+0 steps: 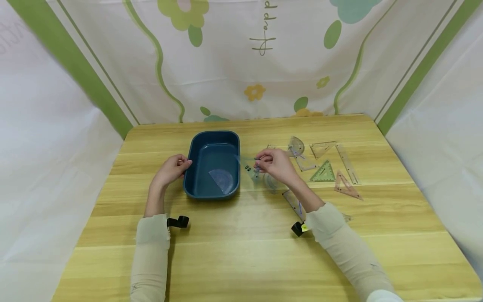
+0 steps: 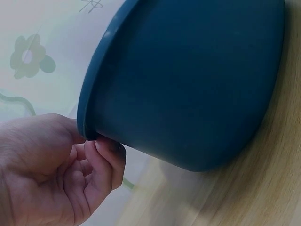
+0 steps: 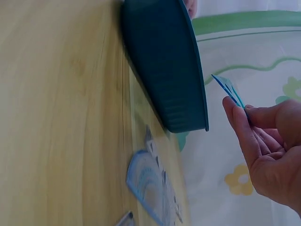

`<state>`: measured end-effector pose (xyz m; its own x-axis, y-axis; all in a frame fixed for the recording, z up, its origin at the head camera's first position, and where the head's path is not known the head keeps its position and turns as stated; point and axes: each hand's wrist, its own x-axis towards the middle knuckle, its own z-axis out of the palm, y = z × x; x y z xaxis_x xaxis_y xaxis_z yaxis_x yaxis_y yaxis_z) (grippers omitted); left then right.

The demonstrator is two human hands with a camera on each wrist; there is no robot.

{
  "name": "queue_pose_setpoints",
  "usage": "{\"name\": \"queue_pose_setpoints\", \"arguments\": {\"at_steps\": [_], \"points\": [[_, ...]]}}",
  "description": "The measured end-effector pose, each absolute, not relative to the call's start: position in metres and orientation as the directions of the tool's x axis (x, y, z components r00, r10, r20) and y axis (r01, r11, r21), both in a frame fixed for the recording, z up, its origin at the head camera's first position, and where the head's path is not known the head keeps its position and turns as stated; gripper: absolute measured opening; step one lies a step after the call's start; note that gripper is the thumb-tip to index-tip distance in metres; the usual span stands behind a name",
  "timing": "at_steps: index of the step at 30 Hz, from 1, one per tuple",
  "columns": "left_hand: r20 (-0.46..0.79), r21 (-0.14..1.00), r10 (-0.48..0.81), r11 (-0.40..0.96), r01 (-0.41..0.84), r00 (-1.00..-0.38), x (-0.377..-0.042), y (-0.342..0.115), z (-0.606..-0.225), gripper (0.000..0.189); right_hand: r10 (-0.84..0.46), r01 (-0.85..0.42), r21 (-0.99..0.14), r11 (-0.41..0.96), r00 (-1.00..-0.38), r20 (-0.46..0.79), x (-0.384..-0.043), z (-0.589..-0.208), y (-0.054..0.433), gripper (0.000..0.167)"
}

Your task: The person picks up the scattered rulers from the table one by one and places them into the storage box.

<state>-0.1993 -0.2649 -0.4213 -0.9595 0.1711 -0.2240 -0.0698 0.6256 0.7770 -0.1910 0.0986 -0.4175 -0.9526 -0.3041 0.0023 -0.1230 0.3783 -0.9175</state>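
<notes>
The left hand (image 1: 171,170) is gripping the near-left rim of the dark blue rectangular plastic tub (image 1: 196,147), fingers curling under the lip and thumb lying over the top, as the left wrist view is showing plainly. The tub is sitting on the light wooden table (image 1: 245,251), and a clear blue plastic protractor (image 1: 222,180) is lying flat inside it, toward the near right corner. The right hand (image 1: 275,164) is hovering just beside the tub's right rim, fingertips pinching a thin transparent blue plastic set square (image 1: 249,165) that is hanging tilted over the rim's edge, its tip pointing toward the tub. Another clear protractor (image 3: 148,186) is lying on the table just right of the tub, beneath that hand. Farther right, well apart from the tub, a scatter is spreading out: a green triangle ruler (image 1: 323,173), a pinkish triangle ruler (image 1: 346,186) and a clear straight ruler (image 1: 348,164).
</notes>
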Motion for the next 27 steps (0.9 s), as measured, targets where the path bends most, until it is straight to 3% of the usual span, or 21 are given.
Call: {"name": "queue_pose_setpoints", "arguments": {"at_steps": [27], "points": [[-0.222,0.782,0.172,0.619,-0.070,-0.960,-0.200,-0.265,-0.423,0.032,-0.362,-0.293,-0.865,0.407,-0.921,0.141,-0.225,-0.407,0.036,0.014]]}}
